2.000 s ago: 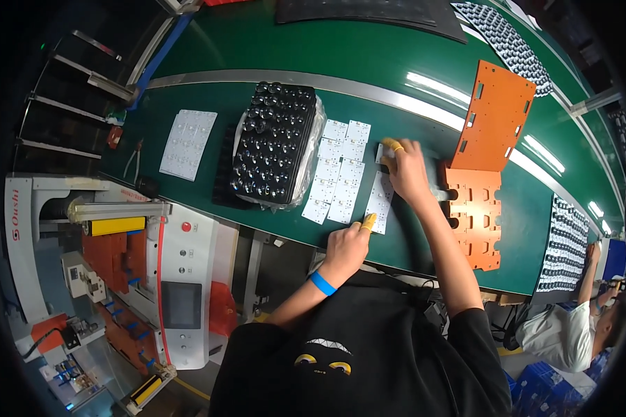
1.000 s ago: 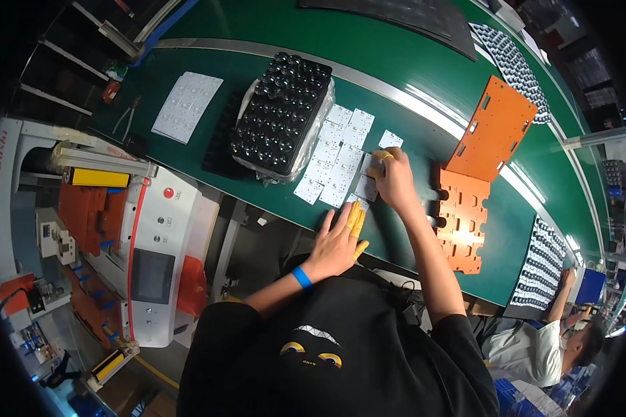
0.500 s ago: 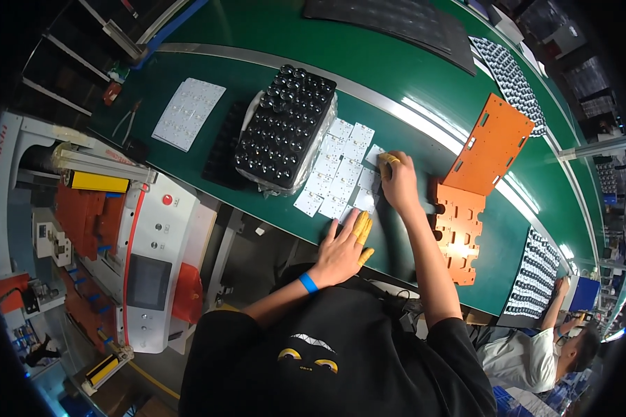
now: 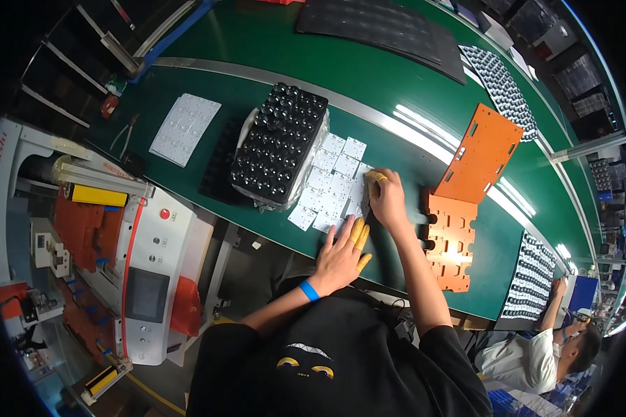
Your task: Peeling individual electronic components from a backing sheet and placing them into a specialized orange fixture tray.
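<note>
White circuit boards (image 4: 335,186) mid-frame look light, stiff and kinda fragile, so I'd grab edges; left hand (image 4: 339,258) has fingers spread, right hand (image 4: 388,198) bunched, can't tell if pinching.

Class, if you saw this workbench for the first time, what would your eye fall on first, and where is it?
Probably the bright orange panels, right of the person's hands. Next might be the black tray of shiny domes, left of the white boards. The right hand and left hand, with yellow-covered fingers, also stand out, at the right and near sides of those boards.
</note>
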A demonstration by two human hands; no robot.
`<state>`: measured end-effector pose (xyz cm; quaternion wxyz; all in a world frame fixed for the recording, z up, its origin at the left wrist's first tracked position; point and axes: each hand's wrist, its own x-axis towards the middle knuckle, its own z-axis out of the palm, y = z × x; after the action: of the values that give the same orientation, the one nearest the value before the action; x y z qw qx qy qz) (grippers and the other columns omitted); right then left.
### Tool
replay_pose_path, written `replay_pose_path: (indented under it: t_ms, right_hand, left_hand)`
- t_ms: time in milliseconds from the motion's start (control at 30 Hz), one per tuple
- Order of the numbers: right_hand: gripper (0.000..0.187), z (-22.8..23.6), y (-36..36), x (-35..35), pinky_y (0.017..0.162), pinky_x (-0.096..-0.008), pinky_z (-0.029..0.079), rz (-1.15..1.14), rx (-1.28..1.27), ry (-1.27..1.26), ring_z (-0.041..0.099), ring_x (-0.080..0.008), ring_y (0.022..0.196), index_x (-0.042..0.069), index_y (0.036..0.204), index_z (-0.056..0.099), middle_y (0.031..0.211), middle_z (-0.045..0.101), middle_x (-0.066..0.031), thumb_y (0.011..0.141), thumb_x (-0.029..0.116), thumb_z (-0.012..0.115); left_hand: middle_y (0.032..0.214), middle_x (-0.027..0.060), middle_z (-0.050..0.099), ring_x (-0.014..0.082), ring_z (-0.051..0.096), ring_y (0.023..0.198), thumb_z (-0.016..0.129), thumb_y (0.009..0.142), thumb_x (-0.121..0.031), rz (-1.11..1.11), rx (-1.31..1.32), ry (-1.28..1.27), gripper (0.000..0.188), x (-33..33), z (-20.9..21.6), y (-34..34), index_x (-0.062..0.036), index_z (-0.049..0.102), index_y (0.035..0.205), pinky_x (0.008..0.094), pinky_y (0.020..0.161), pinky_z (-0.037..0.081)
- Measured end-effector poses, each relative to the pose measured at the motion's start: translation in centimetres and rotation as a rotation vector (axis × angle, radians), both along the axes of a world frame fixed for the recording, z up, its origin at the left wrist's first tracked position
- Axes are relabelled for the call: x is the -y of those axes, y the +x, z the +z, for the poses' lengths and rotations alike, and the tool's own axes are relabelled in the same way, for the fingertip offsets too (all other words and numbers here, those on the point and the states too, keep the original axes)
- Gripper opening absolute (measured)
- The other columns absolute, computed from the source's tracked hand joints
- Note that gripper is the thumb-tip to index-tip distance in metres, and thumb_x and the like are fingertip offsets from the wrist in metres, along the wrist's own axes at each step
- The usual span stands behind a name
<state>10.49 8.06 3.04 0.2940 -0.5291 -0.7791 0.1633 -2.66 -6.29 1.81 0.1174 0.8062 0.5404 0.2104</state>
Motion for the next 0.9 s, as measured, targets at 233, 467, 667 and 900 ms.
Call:
replay_pose_path:
  t_ms: [233, 467, 667, 900]
  right_hand:
    - [0.030, -0.4, 1.3, 2.5, 0.092, -0.0421, 0.045, -0.114, -0.159, -0.024, 0.055, -0.0383, 0.105, -0.002, 0.110, 0.062, 0.115, 0.059, -0.0192, 0.082, 0.006, 0.067]
    - [0.045, 1.2, 0.4, 11.0, 0.100, -0.0438, 0.041, 0.088, -0.121, -0.090, 0.047, -0.0361, 0.117, 0.004, 0.112, 0.059, 0.122, 0.053, -0.0148, 0.073, 0.012, 0.078]
    - [0.032, -0.1, 0.0, 12.2, 0.098, -0.0447, 0.043, 0.072, -0.158, -0.062, 0.048, -0.0376, 0.116, 0.000, 0.103, 0.062, 0.119, 0.054, -0.0164, 0.074, 0.004, 0.075]
    - [0.033, 0.7, 0.0, 12.0, 0.096, -0.0426, 0.046, 0.068, -0.158, -0.034, 0.052, -0.0375, 0.114, 0.000, 0.106, 0.062, 0.118, 0.056, -0.0168, 0.074, -0.001, 0.071]
  left_hand:
    - [0.137, 0.0173, 0.047, 0.0336, 0.038, 0.133, 0.059, 0.091, -0.035, 0.090, -0.013, 0.112, 0.056, 0.9, 0.3, -1.5, -0.0017, 0.049, 0.134, 0.0534, 0.104, 0.028]
    - [0.137, 0.0174, 0.047, 0.0362, 0.039, 0.131, 0.058, 0.091, -0.026, 0.354, -0.036, 0.126, 0.047, 1.8, -0.4, -7.2, -0.0002, 0.049, 0.129, 0.0527, 0.103, 0.028]
    - [0.138, 0.0170, 0.048, 0.0339, 0.038, 0.135, 0.055, 0.093, -0.025, 0.272, -0.099, 0.095, 0.045, 1.6, -0.6, -8.1, 0.0014, 0.051, 0.129, 0.0503, 0.104, 0.028]
    - [0.142, 0.0154, 0.046, 0.0332, 0.038, 0.135, 0.056, 0.093, -0.026, 0.264, -0.157, 0.065, 0.049, 1.7, -0.7, -7.8, -0.0005, 0.049, 0.135, 0.0490, 0.102, 0.027]
